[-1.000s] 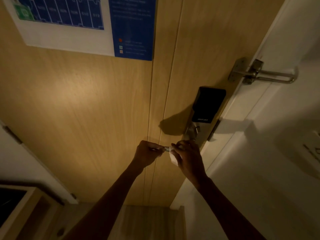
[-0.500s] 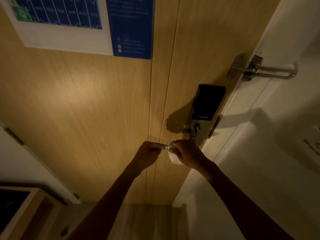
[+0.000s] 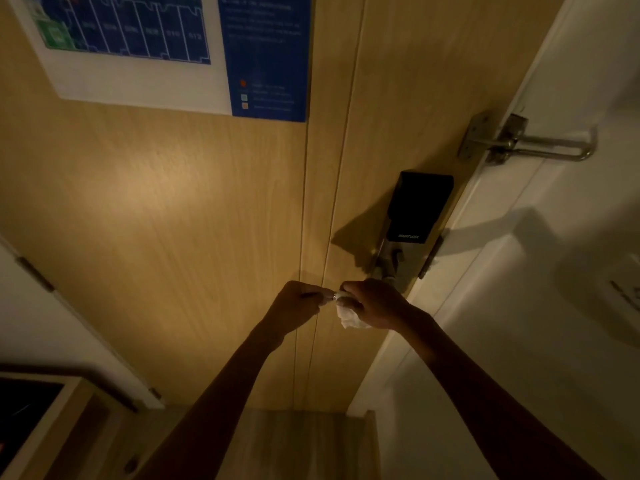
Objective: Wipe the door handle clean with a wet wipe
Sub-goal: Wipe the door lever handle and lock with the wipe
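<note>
- Since a second ago, right hand (image 3: 375, 303) turned from fingers-down to knuckles-up over the door handle (image 3: 333, 297); judged mid-wipe, lever not yet fully covered.
- Right fingers curled, pinching the wet wipe (image 3: 349, 318) against the lever, lower centre of frame; wipe tail hanging below the palm.
- Left hand (image 3: 294, 306) closed round the lever's free end, as before.
- Counted: two hands, one wipe, one handle, one black lock panel (image 3: 417, 206), one swing latch (image 3: 526, 143) at upper right, one wall chart (image 3: 138, 77) at upper left.

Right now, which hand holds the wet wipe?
The right hand: the white wet wipe hangs crumpled under it; the left hand grips the handle's end.
</note>
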{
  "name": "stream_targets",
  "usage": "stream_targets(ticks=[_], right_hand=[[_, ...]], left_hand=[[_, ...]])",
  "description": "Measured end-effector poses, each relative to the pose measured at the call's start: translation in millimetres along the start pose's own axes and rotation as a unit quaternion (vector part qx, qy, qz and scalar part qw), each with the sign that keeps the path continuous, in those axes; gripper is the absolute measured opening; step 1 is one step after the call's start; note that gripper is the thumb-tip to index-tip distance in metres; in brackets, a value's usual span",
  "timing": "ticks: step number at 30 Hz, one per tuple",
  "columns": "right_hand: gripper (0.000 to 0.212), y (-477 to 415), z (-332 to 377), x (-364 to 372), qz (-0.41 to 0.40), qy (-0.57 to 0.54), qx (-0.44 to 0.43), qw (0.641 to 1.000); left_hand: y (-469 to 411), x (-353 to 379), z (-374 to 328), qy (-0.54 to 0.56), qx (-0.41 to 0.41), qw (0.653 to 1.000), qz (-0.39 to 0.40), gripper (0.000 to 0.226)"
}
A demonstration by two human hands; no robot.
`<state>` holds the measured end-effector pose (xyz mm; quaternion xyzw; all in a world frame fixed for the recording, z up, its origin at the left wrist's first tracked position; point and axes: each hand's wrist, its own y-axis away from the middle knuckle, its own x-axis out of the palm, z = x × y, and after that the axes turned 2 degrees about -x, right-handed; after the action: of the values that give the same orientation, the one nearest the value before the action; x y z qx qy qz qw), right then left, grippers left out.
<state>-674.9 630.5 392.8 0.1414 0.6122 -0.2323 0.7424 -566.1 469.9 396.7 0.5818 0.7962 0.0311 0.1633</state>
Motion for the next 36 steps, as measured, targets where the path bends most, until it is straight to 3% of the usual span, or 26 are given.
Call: stream_targets(ticks=[4, 6, 14, 16, 20, 23, 25, 30, 32, 36], right_hand=[[0.025, 7.1, 8.3, 11.8, -0.076, -0.006, -0.017, 0.997], [0.024, 8.0, 9.6, 15.9, -0.077, -0.017, -0.015, 0.997], [0.027, -10.0, 9.0, -9.9, 0.108, -0.072, 0.038, 0.991], [0.026, -6.5, 11.3, -6.2, 0.079, -0.045, 0.03, 0.995], [0.023, 10.1, 20.2, 25.3, -0.073, 0.037, 0.008, 0.997], [0.025, 11.3, 19.4, 32.9, -0.102, 0.068, -0.01, 0.992], [0.021, 6.8, 15.4, 25.6, -0.079, 0.059, -0.038, 0.994], [0.025, -10.6, 9.7, -2.3, 0.096, -0.018, -0.01, 0.995], [0.024, -8.6, 9.1, 0.8, 0.073, -0.03, -0.015, 0.997], [0.019, 7.2, -1.1, 16.5, -0.056, 0.039, -0.056, 0.996]], left_hand=[[-1.2, -0.8, 3.3, 0.006, -0.003, 1.0, -0.006, 0.022], [-1.1, -0.1, 3.3, 0.01, -0.006, 1.0, -0.004, 0.021], [3.1, 0.4, 1.2, 0.064, -0.029, 0.998, -0.004, 0.017], [3.9, -0.7, 0.1, 0.068, -0.028, 0.997, -0.002, 0.018], [5.4, -0.6, -1.4, 0.08, -0.031, 0.996, -0.004, 0.018], [6.9, 0.8, -1.7, 0.087, -0.038, 0.995, -0.005, 0.016], [6.8, 1.5, -3.4, 0.089, -0.05, 0.995, -0.005, 0.014], [4.6, 1.9, -8.0, 0.086, -0.07, 0.994, -0.018, 0.014], [4.7, 1.3, -10.2, 0.089, -0.079, 0.993, -0.014, 0.011], [7.0, 0.1, -11.8, 0.087, -0.072, 0.994, -0.01, 0.011]])
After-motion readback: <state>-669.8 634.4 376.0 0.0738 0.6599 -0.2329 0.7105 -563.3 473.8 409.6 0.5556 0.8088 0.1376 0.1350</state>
